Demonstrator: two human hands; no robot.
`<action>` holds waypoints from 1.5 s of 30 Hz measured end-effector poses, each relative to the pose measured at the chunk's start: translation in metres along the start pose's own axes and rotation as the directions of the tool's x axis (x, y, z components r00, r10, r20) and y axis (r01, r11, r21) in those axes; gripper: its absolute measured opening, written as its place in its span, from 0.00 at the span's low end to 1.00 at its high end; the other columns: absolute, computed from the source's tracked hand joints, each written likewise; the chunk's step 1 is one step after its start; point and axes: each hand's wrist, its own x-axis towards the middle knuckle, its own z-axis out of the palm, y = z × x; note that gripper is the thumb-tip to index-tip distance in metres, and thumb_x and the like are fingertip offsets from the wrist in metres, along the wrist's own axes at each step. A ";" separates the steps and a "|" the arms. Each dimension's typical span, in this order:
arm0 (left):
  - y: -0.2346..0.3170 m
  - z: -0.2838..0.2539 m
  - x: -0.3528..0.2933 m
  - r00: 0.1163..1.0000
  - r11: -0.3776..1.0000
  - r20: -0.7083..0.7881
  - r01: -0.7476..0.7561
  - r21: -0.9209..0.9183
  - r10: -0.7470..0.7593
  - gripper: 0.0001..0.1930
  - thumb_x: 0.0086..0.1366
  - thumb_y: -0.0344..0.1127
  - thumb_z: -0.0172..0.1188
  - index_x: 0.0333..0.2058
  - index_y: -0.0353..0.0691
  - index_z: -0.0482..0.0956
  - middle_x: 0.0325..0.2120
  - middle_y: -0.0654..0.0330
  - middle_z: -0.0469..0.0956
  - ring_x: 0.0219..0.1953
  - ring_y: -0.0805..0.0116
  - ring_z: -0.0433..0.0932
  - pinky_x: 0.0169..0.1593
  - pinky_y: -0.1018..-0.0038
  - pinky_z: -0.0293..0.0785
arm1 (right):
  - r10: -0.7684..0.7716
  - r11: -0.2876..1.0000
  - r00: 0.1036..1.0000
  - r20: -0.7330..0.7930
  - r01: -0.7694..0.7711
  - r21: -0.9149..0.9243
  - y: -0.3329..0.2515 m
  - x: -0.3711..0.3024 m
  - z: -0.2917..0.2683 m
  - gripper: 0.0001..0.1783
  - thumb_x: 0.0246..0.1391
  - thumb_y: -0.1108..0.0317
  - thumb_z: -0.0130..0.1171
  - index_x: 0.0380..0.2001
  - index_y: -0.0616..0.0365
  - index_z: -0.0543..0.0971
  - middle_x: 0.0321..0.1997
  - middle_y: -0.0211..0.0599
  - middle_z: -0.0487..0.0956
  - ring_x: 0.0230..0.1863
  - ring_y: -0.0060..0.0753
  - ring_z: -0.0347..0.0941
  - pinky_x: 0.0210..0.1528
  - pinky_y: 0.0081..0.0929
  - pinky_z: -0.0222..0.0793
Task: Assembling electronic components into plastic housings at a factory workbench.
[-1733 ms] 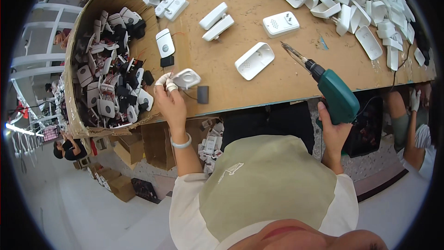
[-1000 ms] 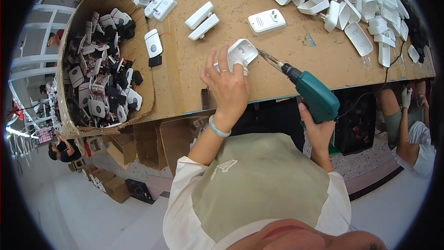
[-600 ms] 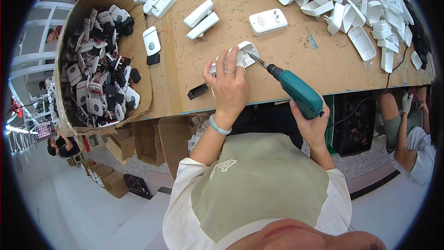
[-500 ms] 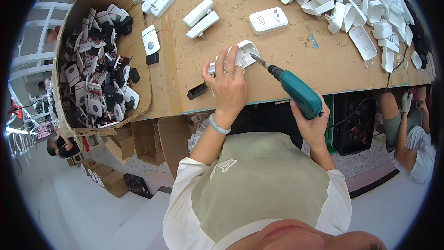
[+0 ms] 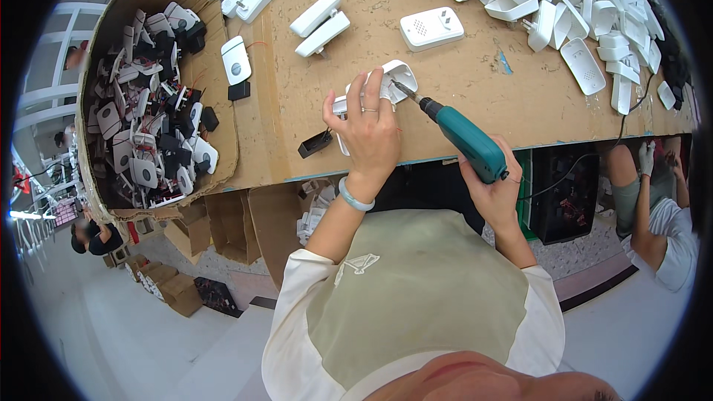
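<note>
Left forearm: bare, rising from the lower edge and leaning to the right, pale bangle at the wrist. Right forearm: bare, short in view, leaning up and to the left. Right hand (image 5: 490, 186): closed round the rear of a green power screwdriver (image 5: 469, 141), thumb along the near side; tool aimed up and to the left, its bit inside the open white housing (image 5: 403, 73); contact at the tip cannot be told. Left hand (image 5: 365, 137): palm down, fingers bent and slightly parted over that housing, one ring, white wrap on one digit; whether it pinches or only presses cannot be told. Housing: on the cardboard-covered table (image 5: 271, 134), near its front edge, partly under the left fingers. Black block (image 5: 316, 144): just beside the left hand, on its left. Farther: two white housings side by side; one patterned white housing (image 5: 432, 28), lying flat.
</note>
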 end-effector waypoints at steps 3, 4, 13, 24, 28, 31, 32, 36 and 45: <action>0.000 0.001 0.000 1.000 1.000 -0.011 0.002 0.000 -0.002 0.06 0.47 0.20 0.63 0.21 0.36 0.75 0.57 0.64 0.75 0.58 0.62 0.73 0.64 0.46 0.54 | -0.010 1.000 1.000 0.008 0.010 -0.016 0.001 0.000 0.000 0.11 0.48 0.81 0.66 0.37 0.66 0.78 0.36 0.44 0.78 0.35 0.42 0.77 0.40 0.28 0.72; 0.001 0.001 0.000 1.000 1.000 -0.014 0.003 -0.001 -0.003 0.06 0.47 0.20 0.63 0.21 0.36 0.74 0.57 0.64 0.75 0.58 0.62 0.73 0.64 0.46 0.54 | -0.010 1.000 1.000 0.007 0.010 -0.017 0.002 0.000 0.000 0.11 0.48 0.81 0.66 0.37 0.66 0.78 0.36 0.44 0.78 0.35 0.42 0.77 0.40 0.28 0.72; -0.001 0.004 -0.001 1.000 1.000 0.002 -0.013 -0.012 0.013 0.03 0.49 0.24 0.59 0.19 0.35 0.76 0.57 0.60 0.75 0.60 0.59 0.72 0.63 0.40 0.52 | -0.020 0.999 0.999 0.040 0.021 -0.042 0.004 0.001 -0.003 0.12 0.47 0.82 0.65 0.37 0.65 0.77 0.34 0.44 0.77 0.34 0.44 0.75 0.38 0.29 0.71; 0.001 0.004 0.000 1.000 1.000 0.000 -0.013 0.002 0.013 0.02 0.51 0.23 0.59 0.21 0.34 0.78 0.56 0.60 0.76 0.59 0.59 0.73 0.63 0.40 0.51 | -0.016 0.997 0.996 0.082 0.022 -0.076 0.000 0.003 -0.007 0.13 0.45 0.83 0.65 0.36 0.64 0.77 0.35 0.44 0.76 0.34 0.47 0.75 0.38 0.30 0.72; 0.002 0.003 0.001 1.000 1.000 0.010 -0.007 0.004 0.007 0.02 0.51 0.23 0.59 0.21 0.34 0.78 0.56 0.61 0.76 0.58 0.60 0.73 0.63 0.40 0.51 | -0.069 0.996 0.997 0.032 0.071 -0.056 -0.002 0.005 -0.005 0.13 0.46 0.82 0.65 0.36 0.64 0.77 0.36 0.45 0.77 0.35 0.47 0.76 0.39 0.30 0.72; 0.001 0.004 0.001 1.000 1.000 -0.002 -0.009 0.005 0.009 0.02 0.51 0.24 0.60 0.22 0.34 0.78 0.55 0.61 0.76 0.58 0.60 0.73 0.64 0.40 0.51 | -0.065 0.997 0.998 0.006 0.066 -0.027 -0.004 0.003 -0.006 0.13 0.47 0.82 0.66 0.37 0.65 0.78 0.37 0.45 0.78 0.36 0.45 0.77 0.40 0.29 0.73; 0.001 0.004 0.001 1.000 1.000 -0.001 -0.009 0.006 0.009 0.02 0.51 0.24 0.60 0.22 0.34 0.78 0.55 0.61 0.76 0.58 0.60 0.73 0.64 0.40 0.51 | -0.056 0.998 0.998 -0.006 0.056 -0.020 -0.006 0.003 -0.007 0.13 0.47 0.82 0.67 0.38 0.65 0.78 0.37 0.45 0.79 0.36 0.44 0.77 0.41 0.28 0.73; 0.001 0.004 0.001 1.000 1.000 0.010 -0.009 0.011 0.009 0.02 0.51 0.24 0.60 0.22 0.33 0.79 0.55 0.60 0.76 0.58 0.60 0.73 0.64 0.40 0.51 | 0.005 1.000 0.999 -0.032 -0.004 0.021 -0.010 0.000 -0.013 0.12 0.48 0.82 0.67 0.37 0.66 0.79 0.37 0.45 0.80 0.36 0.41 0.78 0.41 0.28 0.73; 0.001 0.003 0.001 1.000 1.000 0.026 -0.015 0.000 0.015 0.01 0.51 0.24 0.60 0.23 0.32 0.79 0.56 0.58 0.75 0.59 0.58 0.72 0.65 0.38 0.49 | 0.064 0.996 0.997 -0.052 -0.060 0.069 -0.006 -0.006 -0.015 0.12 0.48 0.81 0.68 0.38 0.66 0.80 0.37 0.43 0.80 0.35 0.38 0.77 0.41 0.27 0.72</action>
